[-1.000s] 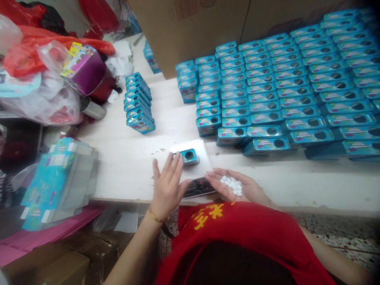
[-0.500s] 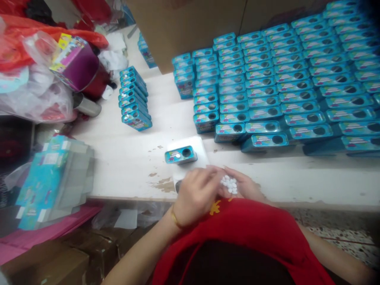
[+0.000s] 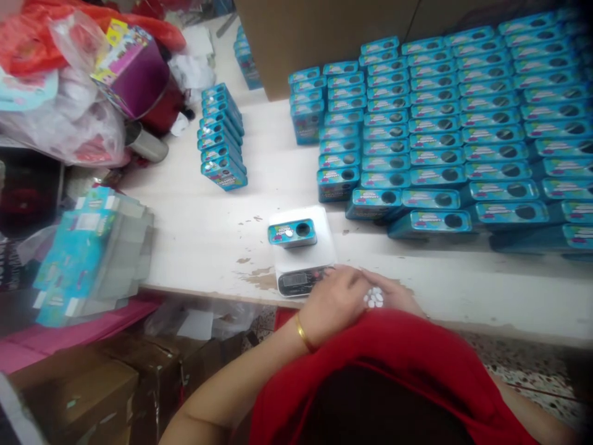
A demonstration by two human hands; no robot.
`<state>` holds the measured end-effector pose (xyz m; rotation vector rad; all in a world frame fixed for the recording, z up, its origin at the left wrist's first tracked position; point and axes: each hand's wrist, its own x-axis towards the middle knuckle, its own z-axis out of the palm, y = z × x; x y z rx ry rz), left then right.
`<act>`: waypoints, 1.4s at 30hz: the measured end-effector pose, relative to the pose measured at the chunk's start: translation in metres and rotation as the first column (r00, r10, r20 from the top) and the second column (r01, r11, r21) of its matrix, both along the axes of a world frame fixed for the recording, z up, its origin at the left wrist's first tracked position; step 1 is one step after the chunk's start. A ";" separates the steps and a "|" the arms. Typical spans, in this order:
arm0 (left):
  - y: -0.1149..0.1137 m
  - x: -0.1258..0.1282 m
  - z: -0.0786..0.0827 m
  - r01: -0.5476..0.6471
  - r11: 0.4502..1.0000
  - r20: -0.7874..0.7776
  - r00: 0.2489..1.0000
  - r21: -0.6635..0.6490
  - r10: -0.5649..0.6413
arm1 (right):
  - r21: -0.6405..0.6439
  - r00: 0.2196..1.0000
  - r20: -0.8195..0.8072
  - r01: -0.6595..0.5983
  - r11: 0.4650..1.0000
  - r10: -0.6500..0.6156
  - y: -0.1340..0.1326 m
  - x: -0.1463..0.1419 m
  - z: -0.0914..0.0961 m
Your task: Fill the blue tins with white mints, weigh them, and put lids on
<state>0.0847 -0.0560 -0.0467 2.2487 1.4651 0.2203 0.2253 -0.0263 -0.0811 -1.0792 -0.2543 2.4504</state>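
Observation:
A small blue tin [image 3: 293,233] with a round hole in its lid stands on a white digital scale [image 3: 302,256] at the table's front edge. My right hand [image 3: 393,295] is cupped palm up just right of the scale and holds a heap of small white tablets [image 3: 374,298]. My left hand [image 3: 334,301], with a gold bangle on the wrist, lies curled over the right palm, its fingers pinched down at the tablets. Whether a tablet is between its fingers is hidden.
Many rows of the same blue tins [image 3: 445,130] fill the table's right half. A short row of tins [image 3: 221,137] stands at the left, beyond it plastic bags [image 3: 60,123] and a purple box [image 3: 132,71]. Flat carton sleeves [image 3: 88,253] lie off the left edge.
My left hand left the tin on the scale and moved right onto my right palm. Both hands drew closer to my body, and the scale's display came into view.

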 end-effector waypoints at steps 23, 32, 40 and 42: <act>0.045 -0.079 0.056 -0.415 0.853 0.303 0.896 0.317 0.323 | -0.233 0.952 -0.282 0.053 0.971 -0.119 0.012 -0.009 0.014; 0.025 -0.044 0.051 -0.162 0.965 0.285 0.954 0.208 0.098 | -0.250 0.966 -0.233 0.051 0.967 -0.111 0.013 -0.007 0.016; 0.012 0.018 0.004 0.061 0.998 -0.090 0.994 -0.030 -0.063 | -0.155 0.990 -0.122 0.056 0.986 -0.075 0.008 0.001 0.009; 0.011 0.017 0.005 0.013 0.999 -0.117 0.993 -0.038 -0.017 | -0.163 0.992 -0.101 0.062 0.985 -0.079 0.007 -0.001 0.008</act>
